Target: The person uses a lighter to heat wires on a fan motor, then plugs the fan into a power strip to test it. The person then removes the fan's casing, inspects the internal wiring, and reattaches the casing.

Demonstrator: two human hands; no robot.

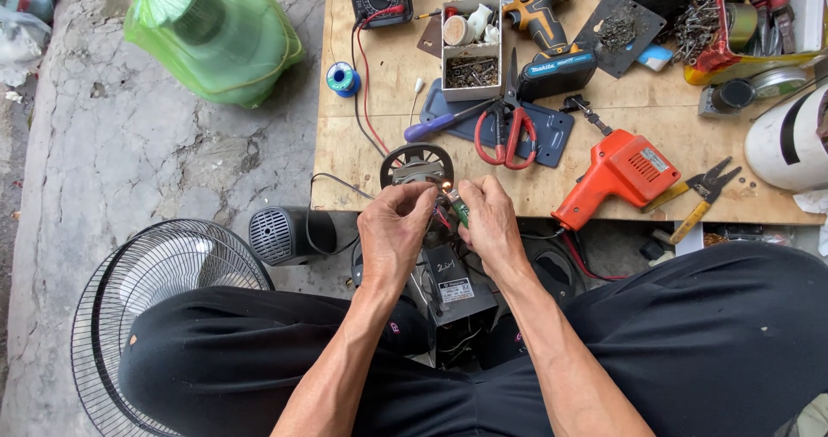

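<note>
There was one view only, from a camera worn on the person's head, so no second view shared any part of the scene. It looked steeply down and slightly forward from close above the lap. Nearest, along the bottom edge, lay the person's black-clad legs (690, 342). Both forearms ran up from there to the left hand (392, 230) and right hand (492, 221), which met close to the middle of the frame. Beyond them, in the far right half, the plywood board (379, 66) filled the view to its top edge. The concrete floor (112, 144) took the far left, with a fan guard (164, 269) at near left.
</note>
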